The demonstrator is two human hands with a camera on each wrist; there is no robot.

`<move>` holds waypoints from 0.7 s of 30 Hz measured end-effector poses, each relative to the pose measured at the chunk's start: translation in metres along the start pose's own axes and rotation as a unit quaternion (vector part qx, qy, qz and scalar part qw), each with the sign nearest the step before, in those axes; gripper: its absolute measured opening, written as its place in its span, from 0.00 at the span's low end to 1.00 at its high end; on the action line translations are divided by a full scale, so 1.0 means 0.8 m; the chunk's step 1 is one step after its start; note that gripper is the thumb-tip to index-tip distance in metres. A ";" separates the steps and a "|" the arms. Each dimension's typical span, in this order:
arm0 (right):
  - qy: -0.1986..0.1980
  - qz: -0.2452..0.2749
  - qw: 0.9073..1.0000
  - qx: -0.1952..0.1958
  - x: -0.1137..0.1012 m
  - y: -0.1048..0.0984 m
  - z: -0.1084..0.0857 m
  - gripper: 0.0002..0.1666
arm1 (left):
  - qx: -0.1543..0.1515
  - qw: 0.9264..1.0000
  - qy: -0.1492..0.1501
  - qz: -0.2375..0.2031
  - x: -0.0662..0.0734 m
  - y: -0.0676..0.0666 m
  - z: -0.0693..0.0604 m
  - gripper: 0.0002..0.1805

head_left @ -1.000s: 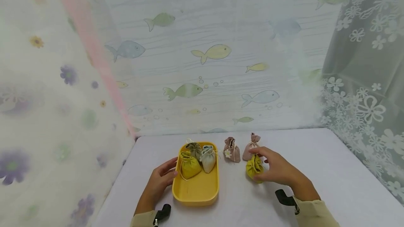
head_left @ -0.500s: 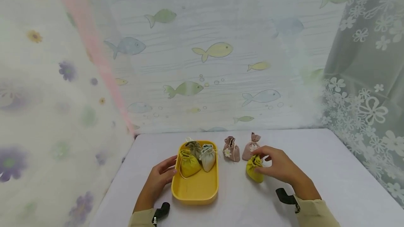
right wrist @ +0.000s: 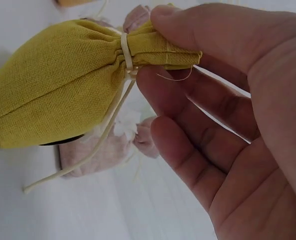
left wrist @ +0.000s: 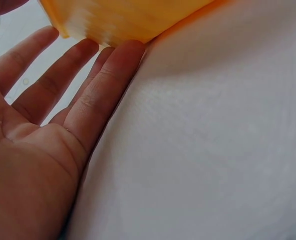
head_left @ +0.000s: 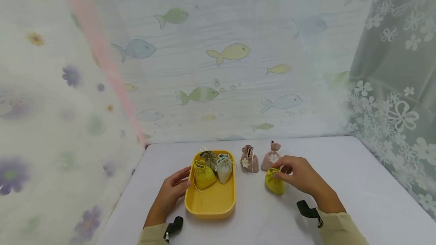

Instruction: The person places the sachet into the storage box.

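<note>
My right hand pinches the gathered neck of a yellow-green drawstring pouch between thumb and fingers. In the right wrist view the pouch bulges away from the hand, and a pale cord circles its neck with one end dangling. At the tray's left side, my left hand rests with fairly straight fingers touching the outer wall of the yellow tray. Inside the tray's far half sit a yellow pouch, an olive-brown pouch and a pale grey-green pouch.
Two pink pouches with white flowers stand on the white table behind the held pouch: a darker one nearer the tray and a lighter one to its right. A fish-patterned curtain hangs behind the table.
My right thumb has shifted up from the yellow pouch's body to its neck, and the pouch's mouth looks more closed. The left hand and the tray have stayed in place.
</note>
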State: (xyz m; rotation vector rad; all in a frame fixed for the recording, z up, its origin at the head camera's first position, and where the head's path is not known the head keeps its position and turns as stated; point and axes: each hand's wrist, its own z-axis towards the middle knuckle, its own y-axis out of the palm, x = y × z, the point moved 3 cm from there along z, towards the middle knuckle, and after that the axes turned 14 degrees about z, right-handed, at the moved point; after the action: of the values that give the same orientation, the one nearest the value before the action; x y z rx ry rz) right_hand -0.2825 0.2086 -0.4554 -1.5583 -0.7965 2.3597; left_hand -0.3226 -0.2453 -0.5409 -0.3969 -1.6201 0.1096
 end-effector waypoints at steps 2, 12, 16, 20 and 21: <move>0.001 -0.002 1.000 0.003 -0.002 0.000 0.001 0.13 | 0.001 1.000 0.002 0.001 -0.001 -0.001 0.000 0.31; 0.000 -0.014 1.000 0.003 -0.008 -0.003 0.001 0.12 | -0.001 1.000 0.008 0.010 0.000 -0.001 -0.001 0.31; -0.012 -0.019 1.000 0.005 -0.009 -0.004 0.001 0.12 | -0.004 1.000 0.002 0.017 0.002 -0.001 0.003 0.32; -0.027 -0.020 0.999 0.011 -0.008 -0.003 0.001 0.11 | -0.007 1.000 0.001 0.008 -0.001 -0.002 0.002 0.33; -0.028 -0.019 0.999 0.012 -0.008 -0.002 0.001 0.11 | -0.006 1.000 0.001 0.004 -0.002 -0.002 0.001 0.33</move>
State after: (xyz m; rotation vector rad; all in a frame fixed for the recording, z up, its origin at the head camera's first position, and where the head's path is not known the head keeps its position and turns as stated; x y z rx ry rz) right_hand -0.2809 0.2067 -0.4490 -1.4602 -0.7985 2.3877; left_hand -0.3235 -0.2476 -0.5420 -0.4137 -1.6176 0.1054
